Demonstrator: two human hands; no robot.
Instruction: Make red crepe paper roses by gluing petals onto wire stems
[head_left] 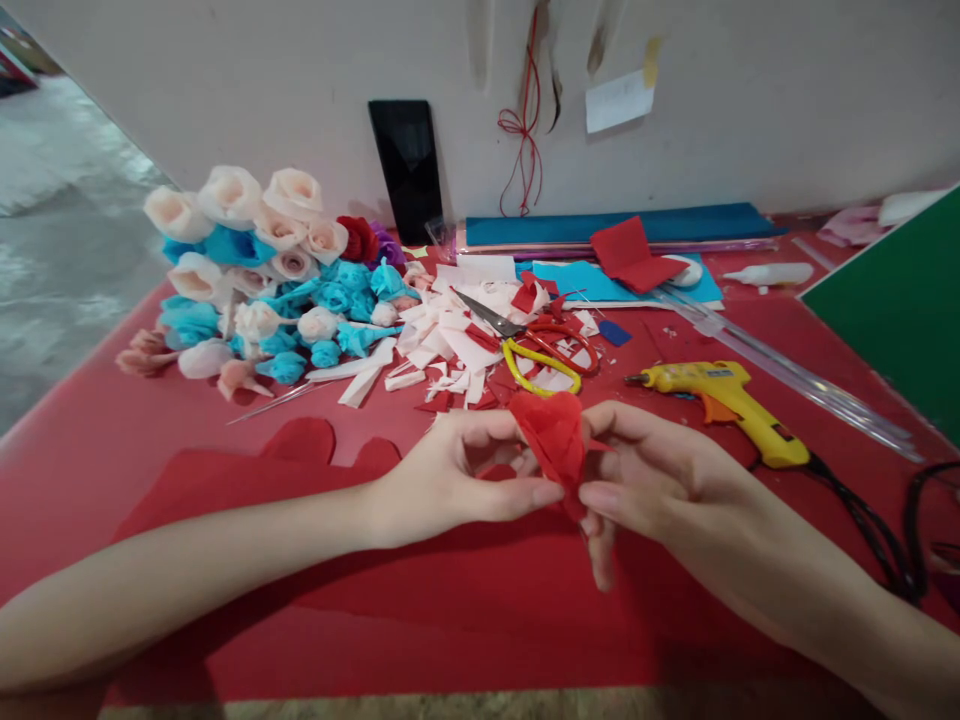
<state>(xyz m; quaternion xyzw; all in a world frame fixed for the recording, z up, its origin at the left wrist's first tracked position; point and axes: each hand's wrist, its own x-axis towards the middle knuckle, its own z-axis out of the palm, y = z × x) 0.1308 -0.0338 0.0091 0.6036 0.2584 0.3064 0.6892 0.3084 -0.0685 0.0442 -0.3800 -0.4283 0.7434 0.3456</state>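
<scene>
In one left hand (450, 475) and one right hand (667, 480), one red paper flower (555, 440); beyond, one pair of scissors (517, 330), one phone (407, 165); rightward, one glue gun (712, 385); leftward, perhaps two dozen overlapping crafted blooms (292, 264)

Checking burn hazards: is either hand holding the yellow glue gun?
No, the glue gun lies on the table, while left hand and right hand hold a red piece.
</scene>
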